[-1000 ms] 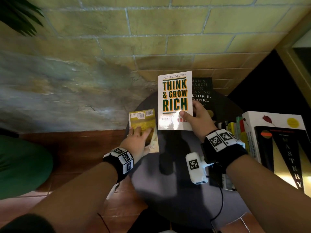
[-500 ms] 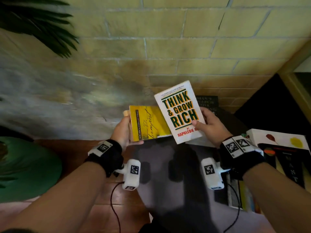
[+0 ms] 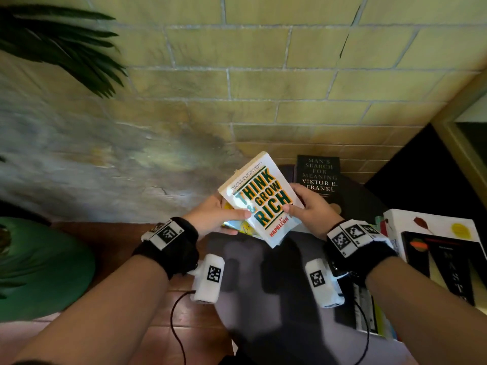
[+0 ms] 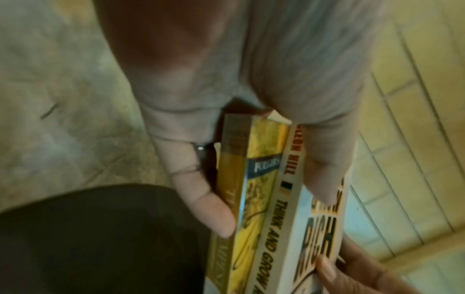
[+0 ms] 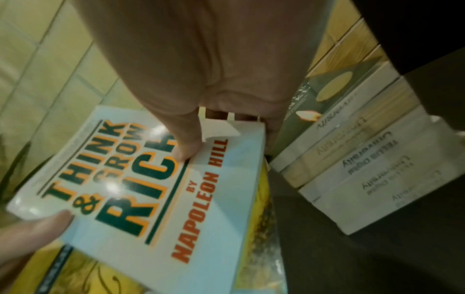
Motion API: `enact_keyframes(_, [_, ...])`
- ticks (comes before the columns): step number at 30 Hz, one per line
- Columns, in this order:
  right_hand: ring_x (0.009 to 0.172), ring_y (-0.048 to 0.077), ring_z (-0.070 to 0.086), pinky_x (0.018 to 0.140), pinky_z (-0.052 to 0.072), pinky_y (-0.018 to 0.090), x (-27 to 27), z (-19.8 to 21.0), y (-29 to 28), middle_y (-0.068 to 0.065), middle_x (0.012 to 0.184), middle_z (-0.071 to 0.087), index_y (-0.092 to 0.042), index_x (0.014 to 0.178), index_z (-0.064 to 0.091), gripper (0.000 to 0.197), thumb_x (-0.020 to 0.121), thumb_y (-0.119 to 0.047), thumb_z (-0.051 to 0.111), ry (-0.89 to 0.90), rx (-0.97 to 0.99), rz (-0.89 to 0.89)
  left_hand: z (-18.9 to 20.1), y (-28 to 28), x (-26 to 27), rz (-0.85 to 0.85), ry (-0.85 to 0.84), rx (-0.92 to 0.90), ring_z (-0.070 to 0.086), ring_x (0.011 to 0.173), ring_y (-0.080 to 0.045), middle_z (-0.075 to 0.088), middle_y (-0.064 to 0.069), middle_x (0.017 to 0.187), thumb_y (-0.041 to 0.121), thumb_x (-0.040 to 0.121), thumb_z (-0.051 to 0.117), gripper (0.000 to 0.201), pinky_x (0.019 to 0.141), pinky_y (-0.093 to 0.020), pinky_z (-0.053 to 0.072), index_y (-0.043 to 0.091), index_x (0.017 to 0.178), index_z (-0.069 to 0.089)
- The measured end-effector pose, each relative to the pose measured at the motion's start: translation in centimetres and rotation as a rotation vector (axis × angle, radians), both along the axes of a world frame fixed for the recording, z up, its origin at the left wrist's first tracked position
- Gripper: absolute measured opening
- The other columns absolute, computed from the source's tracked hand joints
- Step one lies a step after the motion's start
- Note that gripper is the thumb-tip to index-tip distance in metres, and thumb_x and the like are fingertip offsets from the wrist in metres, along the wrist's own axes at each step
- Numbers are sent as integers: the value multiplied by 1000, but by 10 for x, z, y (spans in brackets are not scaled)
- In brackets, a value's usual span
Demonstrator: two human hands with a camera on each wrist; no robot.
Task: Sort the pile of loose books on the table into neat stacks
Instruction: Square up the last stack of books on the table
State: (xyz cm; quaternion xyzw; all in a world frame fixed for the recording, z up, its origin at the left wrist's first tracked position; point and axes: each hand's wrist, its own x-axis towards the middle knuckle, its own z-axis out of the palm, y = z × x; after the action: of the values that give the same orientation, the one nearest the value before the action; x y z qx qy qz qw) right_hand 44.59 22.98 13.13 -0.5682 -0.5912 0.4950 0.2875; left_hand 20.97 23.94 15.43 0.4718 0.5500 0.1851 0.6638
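The white "Think & Grow Rich" book (image 3: 259, 200) (image 4: 299, 228) (image 5: 141, 197) lies tilted on top of a thin yellow book (image 3: 243, 227) (image 4: 254, 199) (image 5: 75, 272), both held above the dark round table (image 3: 263, 299). My left hand (image 3: 218, 216) (image 4: 271, 179) grips both together, thumb on the white cover, fingers under the yellow one. My right hand (image 3: 307, 208) (image 5: 214, 129) holds the white book's right edge, thumb on the cover. A black "Man's Search for Meaning" book (image 3: 317, 177) lies at the table's back.
A stack with a white book (image 3: 427, 225) and a black "Mastery" book (image 3: 453, 267) on top fills the table's right side, with several pale spines (image 5: 352, 169) beside it. A brick wall (image 3: 263, 75) stands behind. A green seat (image 3: 39, 267) and palm fronds (image 3: 60, 43) are left.
The two books, held side by side half a second ago, have come together: the white one now lies on the yellow one, and my left thumb has moved onto its cover.
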Motion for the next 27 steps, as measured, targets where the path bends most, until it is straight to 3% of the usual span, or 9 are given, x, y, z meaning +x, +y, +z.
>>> enact_keyframes(3, [102,17,59,94,51,39,-5,-3,-1,0,109,56,-17,121,54,41,83,-9,68,-236,75,-32,9,7,2,-79,83,96,65,92,-17,68,7,101,2,82,71,48,76,-35,55,28,116,49])
enact_keyframes(7, [111,18,57,98,50,37,-22,-5,-2,6,126,49,-20,130,44,68,72,-5,77,-44,48,-80,14,16,0,-206,223,257,67,102,-27,70,-6,108,4,66,74,47,90,-43,54,31,100,55])
enact_keyframes(9, [114,18,55,102,45,33,-29,-7,-1,5,126,53,-15,133,46,69,73,-3,76,-107,74,-14,13,16,0,-312,354,344,67,95,-25,71,-4,103,1,68,72,48,85,-41,55,33,99,54])
enact_keyframes(13, [107,17,59,99,45,28,-39,-13,-9,3,117,64,-14,128,56,56,76,-7,75,-252,61,47,8,9,2,-437,550,440,61,87,-19,63,4,99,1,70,69,56,72,-28,49,25,119,57])
enact_keyframes(17, [99,12,60,93,45,23,-43,-22,-14,0,109,63,-14,127,58,59,72,-5,77,-343,233,-96,-5,2,-1,-435,582,430,59,108,-21,61,0,121,0,69,68,66,92,-36,50,25,129,53])
enact_keyframes(20, [75,0,57,82,52,22,-42,-20,-13,-8,90,61,-14,122,59,52,74,-2,75,-285,208,-140,-12,-1,-4,-407,575,435,58,112,-20,60,2,125,1,68,69,71,95,-39,50,28,132,51])
enact_keyframes(22, [71,2,57,76,54,23,-40,-19,-13,-9,85,61,-16,113,62,46,72,-2,76,-252,198,-123,-14,0,-5,-399,561,449,58,112,-19,61,3,124,7,70,73,68,96,-38,49,27,131,52])
enact_keyframes(24, [72,9,60,73,56,24,-40,-20,-14,-5,86,62,-18,107,63,41,72,-3,77,-235,218,-128,-15,1,-6,-382,545,457,58,111,-16,62,5,122,14,72,76,64,96,-37,48,28,130,52])
enact_keyframes(27, [78,10,58,75,54,22,-42,-20,-16,-2,100,56,-17,116,59,51,71,-3,77,-259,206,-126,-18,1,-8,-336,509,465,59,109,-14,63,6,119,16,73,77,61,95,-35,50,29,127,52])
